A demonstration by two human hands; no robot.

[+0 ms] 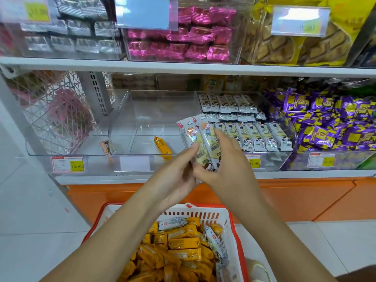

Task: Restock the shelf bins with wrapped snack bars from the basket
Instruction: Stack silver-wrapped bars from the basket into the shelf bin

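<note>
Left hand (179, 176) pinches, and right hand (227, 165) curls round, a fan of white cartoon-printed wrapped snack bars (205, 143) just before the white shelf (142, 178). Clear plastic bin (142, 119) holds one orange bar (162, 147); right-hand bin (270, 157) looks half stocked. Near, the red-and-white plastic basket (195, 212) is heaped, so most work is probably left; pale tiled floor (30, 200)

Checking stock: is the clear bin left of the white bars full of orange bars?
No, the clear bin is nearly empty, with an orange bar lying on its floor.
</note>
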